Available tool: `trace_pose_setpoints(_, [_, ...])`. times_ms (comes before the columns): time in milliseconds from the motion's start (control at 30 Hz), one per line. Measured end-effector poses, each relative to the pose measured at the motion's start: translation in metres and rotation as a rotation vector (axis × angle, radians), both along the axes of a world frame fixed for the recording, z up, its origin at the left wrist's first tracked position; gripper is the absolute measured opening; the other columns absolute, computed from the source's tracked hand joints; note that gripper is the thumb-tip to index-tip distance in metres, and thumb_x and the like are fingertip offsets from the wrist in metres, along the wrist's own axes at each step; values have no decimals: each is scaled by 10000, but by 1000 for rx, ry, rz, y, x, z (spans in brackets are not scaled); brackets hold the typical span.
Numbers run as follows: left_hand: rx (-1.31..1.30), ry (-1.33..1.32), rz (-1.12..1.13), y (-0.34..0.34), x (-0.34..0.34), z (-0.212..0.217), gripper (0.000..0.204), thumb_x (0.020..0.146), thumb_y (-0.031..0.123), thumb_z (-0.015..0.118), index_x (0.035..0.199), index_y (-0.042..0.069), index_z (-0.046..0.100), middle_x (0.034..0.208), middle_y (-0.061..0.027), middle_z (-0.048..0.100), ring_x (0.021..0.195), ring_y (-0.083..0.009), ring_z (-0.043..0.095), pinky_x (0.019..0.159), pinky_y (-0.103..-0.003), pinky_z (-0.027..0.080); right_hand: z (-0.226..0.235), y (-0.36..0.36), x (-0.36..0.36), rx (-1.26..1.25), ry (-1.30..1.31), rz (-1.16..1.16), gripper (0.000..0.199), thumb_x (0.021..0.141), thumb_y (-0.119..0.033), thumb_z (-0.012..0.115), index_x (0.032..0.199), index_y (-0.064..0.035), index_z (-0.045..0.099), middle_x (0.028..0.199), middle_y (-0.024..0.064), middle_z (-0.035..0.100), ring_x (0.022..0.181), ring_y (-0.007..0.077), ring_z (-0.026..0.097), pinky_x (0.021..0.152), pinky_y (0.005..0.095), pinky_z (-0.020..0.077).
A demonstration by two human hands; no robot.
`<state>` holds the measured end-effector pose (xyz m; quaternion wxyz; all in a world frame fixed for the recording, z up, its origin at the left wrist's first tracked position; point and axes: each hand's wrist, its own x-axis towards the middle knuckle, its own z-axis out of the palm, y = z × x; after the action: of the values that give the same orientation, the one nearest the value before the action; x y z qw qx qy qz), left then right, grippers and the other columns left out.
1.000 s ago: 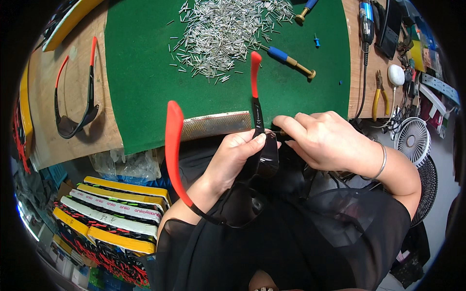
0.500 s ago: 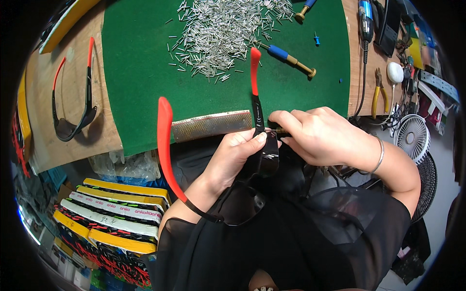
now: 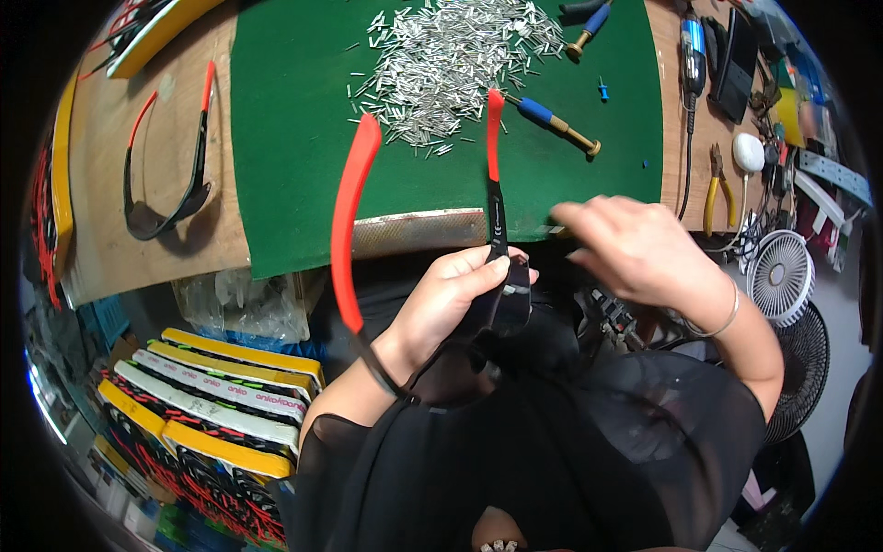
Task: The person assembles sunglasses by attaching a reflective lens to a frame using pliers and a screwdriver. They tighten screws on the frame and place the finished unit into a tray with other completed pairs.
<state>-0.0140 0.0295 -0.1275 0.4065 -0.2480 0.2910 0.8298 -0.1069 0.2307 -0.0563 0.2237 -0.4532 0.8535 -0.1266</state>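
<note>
left hand [image 3: 451, 285], closed: thumb and fingers pinch a pair of sunglasses [image 3: 498, 210] at the corner where one arm meets the front. right hand [image 3: 635, 248], fingers loosely bent and blurred, stands apart, just to the right of that corner; from where i stand i cannot tell whether anything small sits between its fingertips. the step in hand appears to be work on this hinge, the left hand serving as clamp. the next move would seem to call for a steady left pinch and a small, exact touch from the right fingers at the same corner. the sunglasses: black frame, dark lenses below the left hand, both arms unfolded with bright red ends; one rises straight above the thumb, the other curves up outside the left wrist. just beyond the left hand, a rough metal plate [image 3: 418, 233]; farther ahead of the hands, on a green mat [image 3: 303, 175], a heap of metal pins [image 3: 441, 69] and a blue-handled screwdriver [image 3: 556, 124]; well to the left, a second pair of sunglasses [image 3: 189, 200].
</note>
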Motion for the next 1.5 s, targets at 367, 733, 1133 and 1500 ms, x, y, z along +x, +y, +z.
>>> trace_pose_setpoints(367, [-306, 303, 105, 1, -4, 28, 228, 898, 117, 485, 1088, -1, 528, 969, -99, 618, 854, -112, 592, 754, -229, 477, -19, 6, -1, -191, 593, -484, 490, 686, -156, 690, 1106, 12, 500, 991, 138, 506, 951, 311, 469, 820, 388, 394])
trace_pose_setpoints(733, [-564, 720, 120, 4, -5, 15, 246, 873, 76, 488, 1091, -30, 536, 985, -97, 608, 916, -121, 538, 826, -266, 419, -16, -50, 6, -729, -278, -317, 91, 787, -33, 613, 871, -3, 591, 782, 100, 590, 670, 194, 593, 595, 266, 472])
trace_pose_setpoints(1133, [-2240, 363, 333, -262, 9, 69, 268, 819, 93, 399, 1034, 15, 540, 859, -234, 605, 832, -356, 599, 744, -389, 466, -53, -40, 8, -564, -202, -463, 86, 787, -56, 599, 856, -7, 616, 740, 100, 594, 611, 185, 574, 571, 261, 456])
trace_pose_setpoints(1500, [-1973, 376, 90, -314, -45, 31, 346, 863, 261, 408, 953, -27, 575, 931, -236, 596, 915, -375, 565, 797, -394, 430, -58, -48, 7, -597, 17, -432, 59, 750, -12, 602, 808, -18, 614, 693, 108, 584, 579, 225, 572, 530, 277, 448])
